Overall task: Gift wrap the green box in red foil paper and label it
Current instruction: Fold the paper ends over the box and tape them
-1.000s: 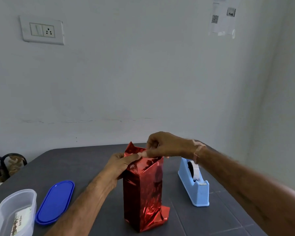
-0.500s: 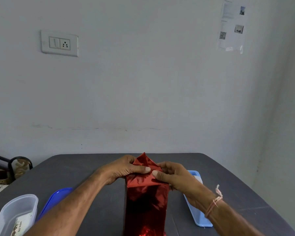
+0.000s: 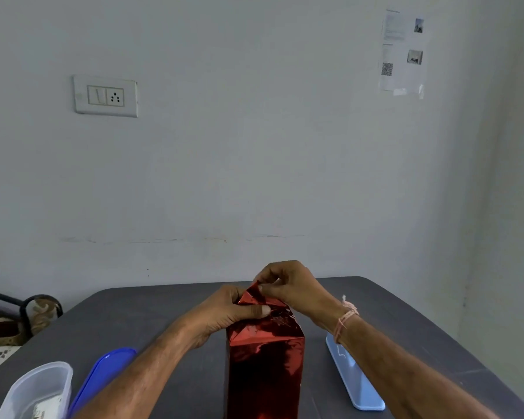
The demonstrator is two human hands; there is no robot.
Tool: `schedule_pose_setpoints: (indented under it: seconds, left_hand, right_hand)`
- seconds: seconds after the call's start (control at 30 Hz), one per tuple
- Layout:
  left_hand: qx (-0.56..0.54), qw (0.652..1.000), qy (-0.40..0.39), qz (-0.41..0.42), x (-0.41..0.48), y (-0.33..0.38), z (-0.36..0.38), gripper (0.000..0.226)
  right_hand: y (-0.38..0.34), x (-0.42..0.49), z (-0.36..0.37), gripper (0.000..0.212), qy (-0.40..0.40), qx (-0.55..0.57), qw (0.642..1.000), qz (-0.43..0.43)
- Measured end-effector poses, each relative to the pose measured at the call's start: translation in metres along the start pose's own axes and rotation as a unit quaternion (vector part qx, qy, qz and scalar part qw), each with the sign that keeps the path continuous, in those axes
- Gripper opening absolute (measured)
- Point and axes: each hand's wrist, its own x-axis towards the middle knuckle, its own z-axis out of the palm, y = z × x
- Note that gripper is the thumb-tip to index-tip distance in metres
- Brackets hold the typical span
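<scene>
Right hand [image 3: 291, 285] has lifted to pinch the pointed flap [image 3: 250, 294] of the tall box wrapped in shiny red foil paper [image 3: 265, 367], upright on the dark grey table [image 3: 133, 313], left hand [image 3: 230, 313] gripping its folded, apparently unsealed top.

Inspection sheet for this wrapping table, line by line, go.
Surface: dark grey table.
Job's things: box stands upright, covered in red foil; top flap not yet folded flat; no label seen.
Clutter: blue tape dispenser right of the box; clear tub and blue lid at left.
Grips: left hand holds the box's top, thumb on the foil; right hand pinches the flap.
Cables: nothing seen.
Surroundings: socket and papers on the wall.
</scene>
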Motion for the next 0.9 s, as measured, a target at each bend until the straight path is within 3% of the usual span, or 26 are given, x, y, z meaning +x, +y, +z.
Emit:
schedule_pose_setpoints:
  seconds: [0.2, 0.37, 0.53, 0.67, 0.8, 0.9]
  left_hand:
    - [-0.028, 1.000, 0.008, 0.000, -0.003, -0.001, 0.002, 0.029]
    - [-0.032, 0.999, 0.015, -0.004, -0.006, 0.004, 0.006, 0.013]
    - [-0.043, 0.999, 0.017, 0.013, -0.008, 0.007, 0.007, 0.010]
    - [-0.047, 0.998, 0.019, 0.022, -0.010, 0.011, 0.011, 0.006]
    - [-0.037, 0.999, 0.015, 0.018, -0.014, 0.005, 0.006, 0.018]
    - [-0.040, 0.999, 0.007, 0.013, -0.017, -0.002, 0.001, 0.033]
  right_hand:
    - [0.001, 0.005, 0.003, 0.013, 0.030, 0.076, 0.996, 0.020]
    - [-0.002, 0.003, -0.005, 0.024, 0.071, 0.144, 0.986, 0.034]
    - [-0.003, 0.000, -0.007, 0.029, 0.016, 0.096, 0.995, 0.011]
    - [0.002, 0.010, 0.001, 0.009, 0.040, 0.048, 0.998, 0.006]
    - [-0.003, 0.014, 0.000, 0.007, 0.079, 0.048, 0.996, 0.007]
    - [-0.008, 0.013, -0.003, 0.024, 0.069, 0.047, 0.997, 0.004]
